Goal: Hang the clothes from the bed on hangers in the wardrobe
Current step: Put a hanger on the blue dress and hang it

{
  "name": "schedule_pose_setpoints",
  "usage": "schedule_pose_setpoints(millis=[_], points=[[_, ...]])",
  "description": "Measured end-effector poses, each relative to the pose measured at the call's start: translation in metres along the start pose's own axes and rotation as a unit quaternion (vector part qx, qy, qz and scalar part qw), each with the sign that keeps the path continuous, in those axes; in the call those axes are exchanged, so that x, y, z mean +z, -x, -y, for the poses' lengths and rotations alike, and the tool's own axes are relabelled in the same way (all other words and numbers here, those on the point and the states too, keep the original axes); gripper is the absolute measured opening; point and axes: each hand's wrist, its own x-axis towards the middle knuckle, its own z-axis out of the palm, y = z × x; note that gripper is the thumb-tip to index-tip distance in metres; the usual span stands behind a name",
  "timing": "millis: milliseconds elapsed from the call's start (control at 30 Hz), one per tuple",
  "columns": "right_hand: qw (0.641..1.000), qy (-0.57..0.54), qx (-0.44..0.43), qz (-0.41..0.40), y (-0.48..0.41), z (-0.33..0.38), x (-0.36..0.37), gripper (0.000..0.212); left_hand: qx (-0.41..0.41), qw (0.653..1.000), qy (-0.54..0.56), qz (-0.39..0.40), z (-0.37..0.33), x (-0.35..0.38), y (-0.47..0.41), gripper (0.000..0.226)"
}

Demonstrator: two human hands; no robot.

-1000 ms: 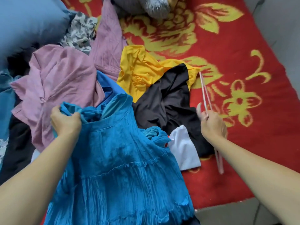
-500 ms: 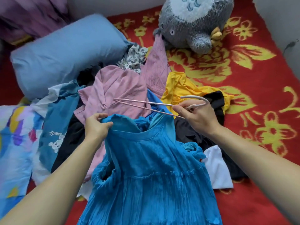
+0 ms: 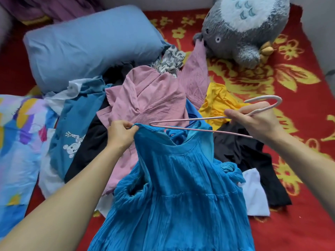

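Observation:
A bright blue crinkled dress [image 3: 181,187] lies spread over the clothes pile, neckline away from me. My left hand [image 3: 120,133] pinches the left shoulder of the dress and lifts it. My right hand [image 3: 253,120] grips a thin pink wire hanger [image 3: 195,124] near its hook, holding it level just above the dress's neck opening. The hanger's left tip sits close to my left hand. Under and around the dress lie a pink shirt [image 3: 150,98], a yellow top [image 3: 217,100], a black garment [image 3: 241,151] and a teal printed shirt [image 3: 78,124].
A blue pillow [image 3: 87,44] lies at the back left and a grey plush toy [image 3: 241,28] at the back right. The bed has a red cover with yellow flowers [image 3: 299,73]. A colourful blanket [image 3: 16,142] is at the left; a white cloth [image 3: 255,194] lies right of the dress.
My right hand brought the hanger from the bed's right side across to just above the dress neckline. My left hand shifted its hold to the dress's left shoulder. The view tilted up.

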Motion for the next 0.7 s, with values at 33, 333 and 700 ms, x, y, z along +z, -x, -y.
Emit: schedule_pose_setpoints(millis=[33, 333, 700], points=[[1.0, 0.006, 0.014, 0.017, -0.003, 0.001, 0.005, 0.041, 0.007, 1.0, 0.004, 0.008, 0.0, 0.001, 0.0, 0.012], [0.975, -0.107, 0.109, 0.162, -0.039, 0.016, 0.106, 0.035, 0.174, 0.976, -0.037, 0.124, -0.014, 0.015, 0.012, 0.022], [0.918, 0.092, 0.382, 0.055, -0.068, -0.07, 0.104, 0.045, 0.171, 0.981, -0.086, 0.031, 0.037, 0.0, 0.018, 0.063]])
